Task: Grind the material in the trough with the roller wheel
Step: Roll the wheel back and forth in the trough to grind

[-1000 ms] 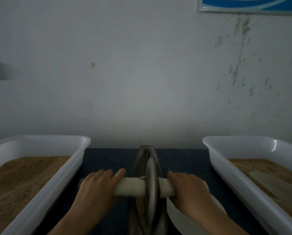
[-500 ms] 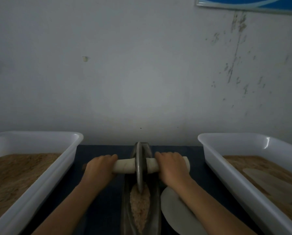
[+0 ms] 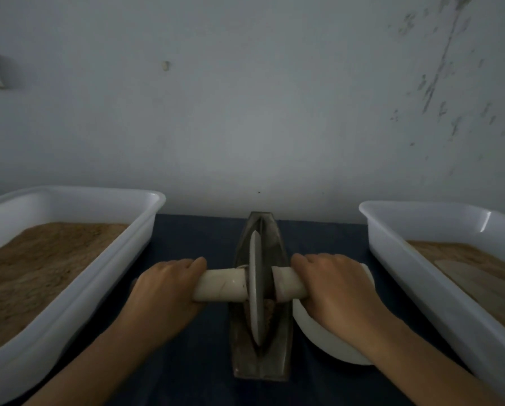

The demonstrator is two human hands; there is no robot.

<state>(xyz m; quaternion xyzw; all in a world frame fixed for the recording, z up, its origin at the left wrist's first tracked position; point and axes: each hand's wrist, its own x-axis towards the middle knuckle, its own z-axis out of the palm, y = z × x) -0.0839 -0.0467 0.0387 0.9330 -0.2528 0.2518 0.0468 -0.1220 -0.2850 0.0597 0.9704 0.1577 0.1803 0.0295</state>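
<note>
A dark metal boat-shaped trough (image 3: 261,358) lies lengthwise on the dark blue table, pointing at the wall. A grey metal roller wheel (image 3: 256,285) stands on edge in its groove near the middle. A pale axle handle (image 3: 222,288) runs through the wheel. My left hand (image 3: 165,291) grips the handle's left end and my right hand (image 3: 336,288) grips its right end. A little brown ground material (image 3: 270,310) shows in the trough just right of the wheel; most of it is hidden.
A white plastic tub (image 3: 99,276) of brown powder stands at the left. A second white tub (image 3: 415,265) with brown material stands at the right. A white dish (image 3: 330,344) lies under my right wrist beside the trough. A stained wall rises right behind the table.
The wheel rolled away to the trough's far end, then came back toward me to the middle. Both hands kept their grip on the handle throughout.
</note>
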